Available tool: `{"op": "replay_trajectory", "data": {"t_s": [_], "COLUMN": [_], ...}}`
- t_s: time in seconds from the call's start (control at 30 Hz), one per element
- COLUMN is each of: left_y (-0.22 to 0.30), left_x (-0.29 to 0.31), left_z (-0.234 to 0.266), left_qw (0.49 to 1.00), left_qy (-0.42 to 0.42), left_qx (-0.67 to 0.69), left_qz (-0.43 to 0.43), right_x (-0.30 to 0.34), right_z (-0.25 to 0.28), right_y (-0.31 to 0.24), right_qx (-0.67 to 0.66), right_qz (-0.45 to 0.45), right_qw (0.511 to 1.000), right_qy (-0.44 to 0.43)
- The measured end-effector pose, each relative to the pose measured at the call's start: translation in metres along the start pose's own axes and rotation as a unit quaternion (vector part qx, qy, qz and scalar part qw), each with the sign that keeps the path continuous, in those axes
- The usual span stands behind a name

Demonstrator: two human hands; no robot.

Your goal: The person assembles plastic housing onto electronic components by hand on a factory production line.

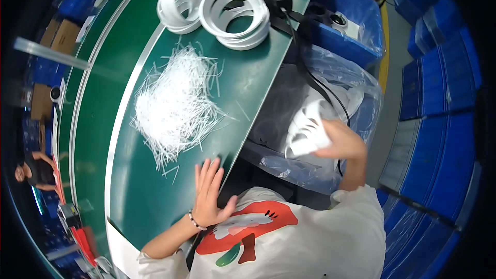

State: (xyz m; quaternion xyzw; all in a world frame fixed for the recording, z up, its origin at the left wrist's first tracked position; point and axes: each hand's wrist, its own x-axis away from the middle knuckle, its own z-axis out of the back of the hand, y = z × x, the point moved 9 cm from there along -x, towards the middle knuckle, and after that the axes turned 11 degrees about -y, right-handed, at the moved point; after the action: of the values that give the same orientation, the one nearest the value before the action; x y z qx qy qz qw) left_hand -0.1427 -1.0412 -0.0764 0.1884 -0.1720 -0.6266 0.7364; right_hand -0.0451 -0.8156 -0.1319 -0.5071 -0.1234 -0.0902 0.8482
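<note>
My right hand (345, 140) grips a white slotted plastic part (308, 130), slightly blurred, over a bin lined with clear plastic (292, 169). The part looks like an open ring-shaped housing; the fingertips behind it are hidden. Fingers spread, my left hand (208, 195) is at the near edge of the green table (147, 188) and holds nothing. Whether its palm touches the surface I cannot tell. Beyond it on the table lies a loose heap of thin white strips (173, 106), with a few scattered around it.
At the table's far end stand several white plastic rings (235, 18) beside a black object with a cable (305, 54). A blue bin (356, 46) with parts sits beyond the lined one. Stacked blue crates (434, 119) line the right side. A person (39, 170) is far left.
</note>
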Motion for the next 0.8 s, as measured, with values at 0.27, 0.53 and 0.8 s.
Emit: {"op": "replay_trajectory", "data": {"t_s": [0.27,0.53,0.8], "left_y": [0.021,-0.07,-0.173], "left_x": [-0.083,-0.094,-0.076], "left_z": [0.0,0.076,0.155], "left_qw": [0.685,0.512,0.663], "left_qy": [-0.06,0.162,0.215], "left_qx": [0.721,0.843,0.706], "left_qz": [-0.083,0.018,0.123], "right_x": [-0.011,-0.145,-0.279], "right_z": [0.004,-0.003,0.022], "right_y": [-0.052,-0.127,-0.174], "right_qx": [-0.52,-0.671,-0.576], "right_qz": [0.229,0.262,0.153], "right_qw": [0.804,0.688,0.803], "right_qy": [0.176,-0.086,-0.014]}}
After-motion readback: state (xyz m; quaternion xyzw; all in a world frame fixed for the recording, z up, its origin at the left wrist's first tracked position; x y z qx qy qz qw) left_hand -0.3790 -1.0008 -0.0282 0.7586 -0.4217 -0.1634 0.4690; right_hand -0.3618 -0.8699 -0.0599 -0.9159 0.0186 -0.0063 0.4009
